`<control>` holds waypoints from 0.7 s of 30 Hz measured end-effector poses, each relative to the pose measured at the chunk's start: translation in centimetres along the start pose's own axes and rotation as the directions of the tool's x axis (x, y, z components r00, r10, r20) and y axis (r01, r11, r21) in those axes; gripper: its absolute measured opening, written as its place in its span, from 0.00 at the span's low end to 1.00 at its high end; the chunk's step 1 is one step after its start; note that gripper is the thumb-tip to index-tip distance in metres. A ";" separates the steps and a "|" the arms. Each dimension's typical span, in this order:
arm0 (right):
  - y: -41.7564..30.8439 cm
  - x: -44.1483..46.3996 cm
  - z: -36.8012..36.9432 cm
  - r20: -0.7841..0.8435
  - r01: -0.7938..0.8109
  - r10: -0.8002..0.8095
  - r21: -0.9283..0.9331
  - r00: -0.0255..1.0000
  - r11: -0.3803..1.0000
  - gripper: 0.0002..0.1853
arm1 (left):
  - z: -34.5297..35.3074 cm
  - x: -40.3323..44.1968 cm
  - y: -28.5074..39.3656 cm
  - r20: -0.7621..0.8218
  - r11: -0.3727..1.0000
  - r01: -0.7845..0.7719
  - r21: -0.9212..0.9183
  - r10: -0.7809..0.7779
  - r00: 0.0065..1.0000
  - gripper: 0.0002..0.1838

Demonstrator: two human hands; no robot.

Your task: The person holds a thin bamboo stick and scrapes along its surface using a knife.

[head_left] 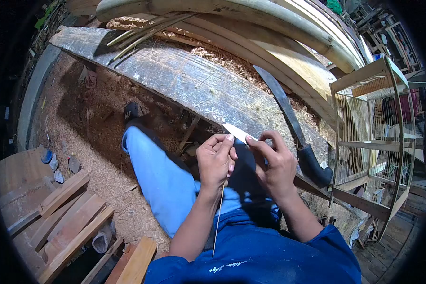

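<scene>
My left hand (pixel 216 160) is closed on a thin bamboo stick (pixel 219 215), whose lower part hangs down toward my shirt. Between the fingers of my right hand (pixel 275 158) is a bright white, pointed blade (pixel 238 132); its handle, if any, is hidden. The blade tip points up and left, just above my left thumb. Both hands are close together over my lap. Beyond them, a machete (pixel 285 106) with a black handle lies across the worn wooden bench (pixel 194 78). Several thin bamboo strips (pixel 144 38) rest at the bench's far left end.
A wooden cage (pixel 367 208) with thin upright bars stands at the right. Behind the bench lie curved planks and a bamboo pole (pixel 251 14). Cut wood pieces (pixel 83 220) are stacked at lower left. Shavings cover the ground (pixel 104 173).
</scene>
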State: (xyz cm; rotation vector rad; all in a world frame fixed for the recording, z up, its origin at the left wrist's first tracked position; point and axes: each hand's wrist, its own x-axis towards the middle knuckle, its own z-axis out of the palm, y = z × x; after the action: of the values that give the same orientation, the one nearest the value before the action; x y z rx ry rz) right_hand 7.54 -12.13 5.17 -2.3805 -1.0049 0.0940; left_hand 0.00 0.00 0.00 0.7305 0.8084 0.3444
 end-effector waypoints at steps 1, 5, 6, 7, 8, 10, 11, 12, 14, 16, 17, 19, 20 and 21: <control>-0.2 0.0 0.1 -0.024 -0.016 0.016 0.001 1.000 1.000 0.14 | 0.0 -0.1 0.2 -0.004 1.000 0.005 0.023 -0.005 1.000 0.09; -0.1 0.7 0.0 -0.072 -0.037 0.037 -0.008 0.997 0.999 0.13 | 0.0 -0.7 -0.1 0.023 0.999 0.011 0.049 -0.012 1.000 0.10; -0.2 0.6 -0.1 -0.070 -0.040 0.039 -0.005 0.997 0.999 0.13 | -0.2 -0.6 0.1 -0.004 0.998 0.026 0.054 -0.026 1.000 0.09; -0.1 0.7 -0.2 -0.066 -0.051 0.052 0.021 0.996 0.998 0.12 | -0.3 -0.6 0.3 -0.004 0.998 0.022 0.055 -0.022 1.000 0.09; -0.1 0.8 -0.3 -0.064 -0.060 0.063 0.049 0.996 0.997 0.11 | -0.5 -0.6 0.6 0.008 0.999 -0.003 0.036 0.003 1.000 0.09; 0.9 1.2 0.0 -0.088 -0.061 0.075 0.155 0.993 0.986 0.11 | -0.5 -1.0 1.1 0.035 0.999 -0.044 0.006 0.044 0.998 0.09; 1.3 1.4 -0.2 -0.111 -0.056 0.087 0.256 0.990 0.965 0.10 | -0.3 -1.4 1.4 0.038 0.999 -0.052 0.002 0.052 0.998 0.09; 1.5 1.6 -0.7 -0.088 -0.063 0.092 0.281 0.992 0.958 0.09 | -0.1 -1.9 1.8 0.041 0.996 -0.085 0.025 0.084 0.996 0.09; 1.8 1.5 -1.1 -0.079 -0.138 0.184 0.398 0.980 0.907 0.09 | -0.1 -2.5 2.4 0.061 0.988 -0.148 0.036 0.145 0.987 0.08; 2.2 1.2 -1.2 -0.019 -0.268 0.343 0.584 0.939 0.766 0.10 | 0.1 -3.2 3.2 0.067 0.982 -0.185 0.046 0.182 0.981 0.08; 2.2 0.9 -1.6 -0.020 -0.257 0.331 0.588 0.943 0.767 0.10 | 0.3 -3.7 3.8 0.070 0.976 -0.208 0.063 0.203 0.977 0.08; 1.5 0.4 -2.6 0.241 -0.447 0.453 0.784 0.858 0.430 0.12 | 0.4 -4.6 4.8 0.068 0.972 -0.224 0.064 0.220 0.973 0.08; 0.9 0.3 -2.8 0.248 -0.437 0.444 0.806 0.861 0.398 0.14 | 0.3 -4.9 5.0 0.071 0.972 -0.226 0.066 0.221 0.973 0.08; 0.5 0.3 -2.9 0.250 -0.433 0.435 0.810 0.865 0.396 0.14 | 0.3 -5.2 5.3 0.074 0.971 -0.227 0.070 0.222 0.972 0.08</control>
State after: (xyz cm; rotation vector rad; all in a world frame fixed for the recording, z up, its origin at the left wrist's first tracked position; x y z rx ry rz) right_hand 8.85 -13.51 7.44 -1.5987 -0.1482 0.6376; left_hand -3.24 0.82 6.68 0.9050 0.6805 0.4917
